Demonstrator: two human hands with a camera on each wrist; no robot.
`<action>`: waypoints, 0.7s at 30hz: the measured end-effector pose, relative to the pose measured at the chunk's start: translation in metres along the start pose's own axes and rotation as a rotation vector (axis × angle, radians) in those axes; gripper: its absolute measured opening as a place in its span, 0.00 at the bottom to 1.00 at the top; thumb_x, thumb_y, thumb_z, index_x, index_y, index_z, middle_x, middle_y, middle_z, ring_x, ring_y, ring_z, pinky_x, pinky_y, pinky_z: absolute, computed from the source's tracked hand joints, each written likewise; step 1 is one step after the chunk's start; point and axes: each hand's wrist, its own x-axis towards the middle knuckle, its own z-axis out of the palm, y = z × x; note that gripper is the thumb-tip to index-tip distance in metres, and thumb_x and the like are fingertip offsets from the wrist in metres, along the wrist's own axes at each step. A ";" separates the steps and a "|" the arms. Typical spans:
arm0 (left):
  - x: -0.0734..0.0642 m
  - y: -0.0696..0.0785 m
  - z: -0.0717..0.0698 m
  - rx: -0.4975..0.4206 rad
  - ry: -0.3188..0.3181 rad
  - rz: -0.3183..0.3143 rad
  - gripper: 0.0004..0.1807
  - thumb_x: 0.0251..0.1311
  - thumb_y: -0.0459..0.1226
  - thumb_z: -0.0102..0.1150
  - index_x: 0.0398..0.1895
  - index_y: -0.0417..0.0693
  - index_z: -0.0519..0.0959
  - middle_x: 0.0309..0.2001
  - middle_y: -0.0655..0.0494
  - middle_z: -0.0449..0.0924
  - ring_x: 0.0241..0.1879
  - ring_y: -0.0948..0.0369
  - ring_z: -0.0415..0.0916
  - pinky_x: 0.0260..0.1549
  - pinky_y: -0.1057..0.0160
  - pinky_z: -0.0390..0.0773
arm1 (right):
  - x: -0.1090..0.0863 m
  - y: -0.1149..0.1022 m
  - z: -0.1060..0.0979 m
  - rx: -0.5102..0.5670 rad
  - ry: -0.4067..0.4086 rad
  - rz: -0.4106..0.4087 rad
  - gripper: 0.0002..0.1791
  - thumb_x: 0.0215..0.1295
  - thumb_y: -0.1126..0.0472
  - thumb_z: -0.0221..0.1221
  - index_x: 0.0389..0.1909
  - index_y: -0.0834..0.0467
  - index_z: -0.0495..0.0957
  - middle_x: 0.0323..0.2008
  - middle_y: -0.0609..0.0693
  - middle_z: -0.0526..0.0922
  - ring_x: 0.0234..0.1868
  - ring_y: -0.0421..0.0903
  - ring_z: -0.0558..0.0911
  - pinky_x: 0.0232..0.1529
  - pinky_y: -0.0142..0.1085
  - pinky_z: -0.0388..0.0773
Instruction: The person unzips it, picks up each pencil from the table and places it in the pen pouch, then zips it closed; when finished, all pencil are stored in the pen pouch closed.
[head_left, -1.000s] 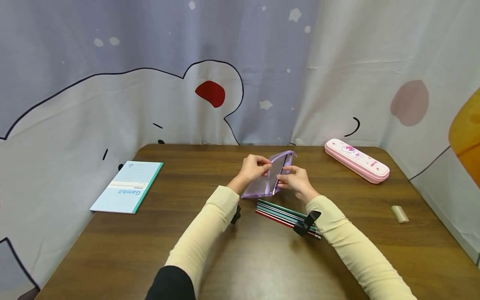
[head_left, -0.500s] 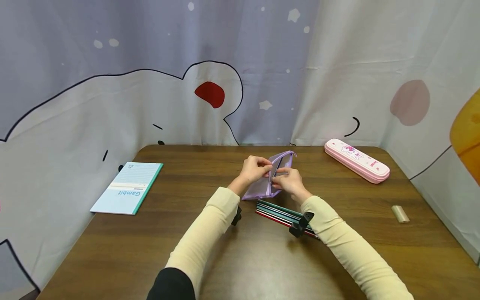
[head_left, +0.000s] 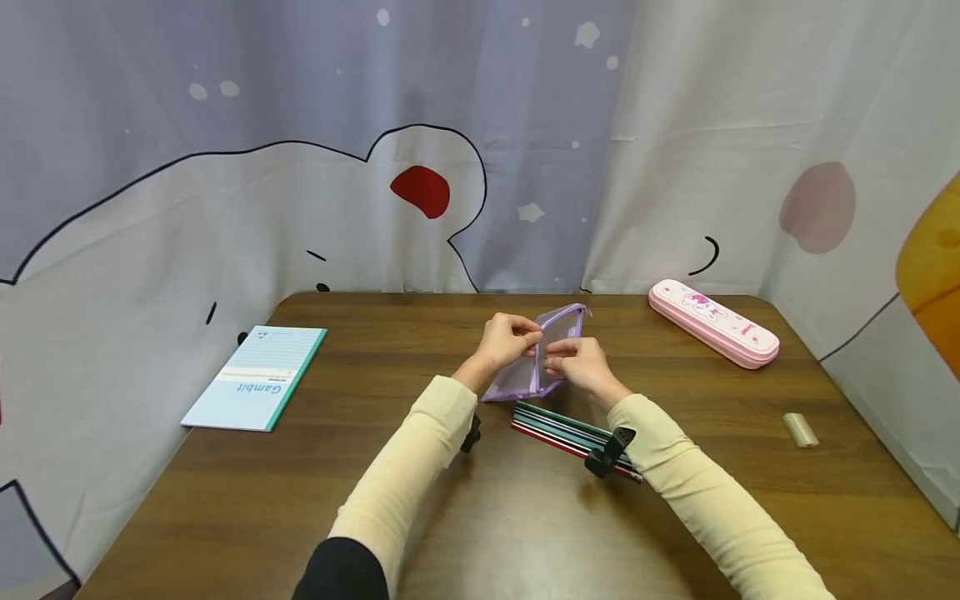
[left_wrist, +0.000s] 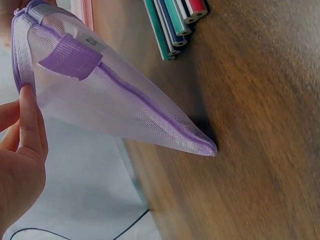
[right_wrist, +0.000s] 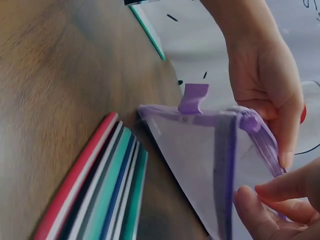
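A purple-edged mesh zip pouch point(head_left: 517, 375) stands propped with its mouth apart, one low corner near the table. My left hand point(head_left: 504, 340) pinches the zipper edge of the mouth between thumb and fingers. At the opposite side, my right hand point(head_left: 583, 365) has its fingertips point(right_wrist: 247, 197) at the opening, with nothing seen between them. In the right wrist view a thin dark line runs along the pouch's lower edge. Several striped pencils point(head_left: 562, 430) in green, white, navy and red lie side by side on the table below my right wrist.
A pink pencil case point(head_left: 712, 323) lies at the back right, with a small pale eraser point(head_left: 800, 429) nearer the right edge. A notepad point(head_left: 255, 377) lies at the left. A patterned curtain point(head_left: 315, 208) hangs behind the wooden table point(head_left: 420, 533).
A slim dark pencil in my right hand has gone down into the pouch's mouth and left the fingers. My right hand has shifted slightly left; my left hand keeps its place.
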 end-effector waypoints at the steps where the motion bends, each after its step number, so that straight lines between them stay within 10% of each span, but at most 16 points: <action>1: 0.000 0.000 -0.001 -0.004 0.003 0.001 0.09 0.52 0.32 0.58 0.35 0.35 0.80 0.30 0.41 0.82 0.17 0.68 0.75 0.22 0.70 0.80 | -0.002 -0.001 -0.002 -0.005 -0.001 -0.015 0.16 0.55 0.71 0.55 0.44 0.76 0.72 0.39 0.70 0.79 0.27 0.39 0.81 0.32 0.31 0.81; 6: 0.002 -0.002 -0.003 0.003 0.014 0.004 0.08 0.53 0.32 0.58 0.34 0.35 0.81 0.29 0.41 0.82 0.16 0.69 0.74 0.22 0.70 0.80 | -0.013 0.001 -0.017 -0.154 -0.063 -0.146 0.12 0.55 0.69 0.56 0.37 0.74 0.76 0.31 0.67 0.81 0.24 0.44 0.81 0.29 0.39 0.82; 14: 0.001 -0.001 -0.009 0.030 0.020 -0.004 0.08 0.53 0.34 0.58 0.33 0.37 0.81 0.29 0.42 0.82 0.15 0.70 0.73 0.22 0.70 0.80 | -0.039 0.025 -0.035 -0.776 -0.314 -0.437 0.02 0.50 0.64 0.61 0.24 0.59 0.80 0.21 0.47 0.81 0.22 0.35 0.72 0.22 0.27 0.69; 21: 0.001 -0.004 -0.012 0.021 0.023 -0.012 0.08 0.53 0.33 0.58 0.34 0.37 0.81 0.30 0.42 0.82 0.16 0.70 0.73 0.22 0.70 0.80 | -0.061 0.037 -0.033 -0.920 -0.293 -0.480 0.05 0.47 0.70 0.58 0.20 0.59 0.80 0.18 0.47 0.79 0.20 0.36 0.72 0.19 0.28 0.69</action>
